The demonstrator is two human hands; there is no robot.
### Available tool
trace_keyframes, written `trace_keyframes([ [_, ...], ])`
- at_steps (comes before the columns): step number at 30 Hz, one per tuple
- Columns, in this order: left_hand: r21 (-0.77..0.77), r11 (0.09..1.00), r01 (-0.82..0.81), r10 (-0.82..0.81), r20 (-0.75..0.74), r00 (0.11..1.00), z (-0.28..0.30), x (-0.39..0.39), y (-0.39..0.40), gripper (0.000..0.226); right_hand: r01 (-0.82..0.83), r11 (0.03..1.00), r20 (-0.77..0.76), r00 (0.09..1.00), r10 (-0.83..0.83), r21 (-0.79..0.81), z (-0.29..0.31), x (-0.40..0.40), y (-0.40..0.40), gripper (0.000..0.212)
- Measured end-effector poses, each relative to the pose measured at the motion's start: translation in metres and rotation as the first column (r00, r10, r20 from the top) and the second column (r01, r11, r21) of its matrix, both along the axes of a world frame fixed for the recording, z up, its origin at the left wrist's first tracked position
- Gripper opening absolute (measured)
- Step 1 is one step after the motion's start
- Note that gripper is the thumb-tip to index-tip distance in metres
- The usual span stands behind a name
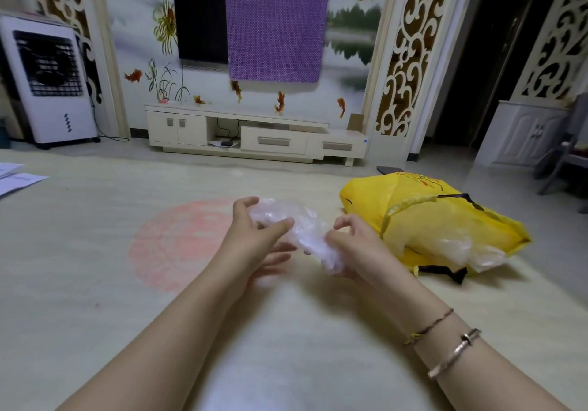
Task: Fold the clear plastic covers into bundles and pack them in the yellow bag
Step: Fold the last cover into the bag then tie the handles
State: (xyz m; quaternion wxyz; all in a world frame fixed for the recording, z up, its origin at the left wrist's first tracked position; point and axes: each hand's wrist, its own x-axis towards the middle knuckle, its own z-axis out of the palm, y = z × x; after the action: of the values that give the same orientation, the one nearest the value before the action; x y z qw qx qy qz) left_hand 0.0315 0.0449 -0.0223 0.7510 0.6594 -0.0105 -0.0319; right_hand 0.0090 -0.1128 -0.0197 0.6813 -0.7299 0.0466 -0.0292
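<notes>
Bare forearms; right wrist: thin braided cord bracelet, silver metal bangle.

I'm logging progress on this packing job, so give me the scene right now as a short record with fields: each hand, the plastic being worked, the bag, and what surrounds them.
left hand: left hand holds one end of the crumpled clear plastic cover, fingers curled round it
right hand: right hand grips the other end of the same cover
cover state: bunched up between both hands, raised above the surface
yellow bag: yellow bag lies on its side to the right, more clear plastic showing at its mouth
surface: pale mat with a pink round patch
background: TV cabinet, purple cloth
</notes>
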Motion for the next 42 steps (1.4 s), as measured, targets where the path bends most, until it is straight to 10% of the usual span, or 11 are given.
trace_keyframes([
  [14, -0.131, 0.988, 0.086, -0.106, -0.159, 0.982, -0.003, 0.01, 0.006, 0.037, -0.259, 0.797, 0.284, 0.838, 0.467, -0.546, -0.003, -0.011, -0.014, 0.049],
  [22, 0.459, 0.884, -0.088, -0.027, 0.239, 0.971, -0.014, 0.019, 0.008, 0.044, -0.066, 0.501, 0.198, 0.868, 0.455, -0.863, -0.006, -0.01, -0.026, 0.014],
  [25, 0.691, 0.701, -0.178, -0.075, 0.32, 0.944, -0.022, 0.024, 0.006, 0.048, -0.019, 0.435, 0.202, 0.867, 0.456, -0.9, -0.004, -0.015, -0.024, 0.011],
  [29, 0.687, 0.636, -0.352, 0.004, 0.453, 0.892, -0.018, 0.021, 0.014, 0.031, 0.003, 0.392, 0.199, 0.864, 0.462, -0.92, -0.002, -0.018, -0.023, 0.02],
  [34, 0.621, 0.781, -0.07, -0.209, 0.364, 0.907, -0.003, 0.009, 0.023, 0.017, 0.027, 0.402, 0.245, 0.83, 0.501, -0.915, 0.002, -0.018, -0.023, 0.025],
  [42, 0.672, 0.69, 0.268, -0.429, 0.082, 0.899, -0.005, -0.001, 0.018, 0.014, -0.097, 0.531, 0.183, 0.874, 0.45, -0.842, -0.002, -0.016, -0.024, 0.006],
])
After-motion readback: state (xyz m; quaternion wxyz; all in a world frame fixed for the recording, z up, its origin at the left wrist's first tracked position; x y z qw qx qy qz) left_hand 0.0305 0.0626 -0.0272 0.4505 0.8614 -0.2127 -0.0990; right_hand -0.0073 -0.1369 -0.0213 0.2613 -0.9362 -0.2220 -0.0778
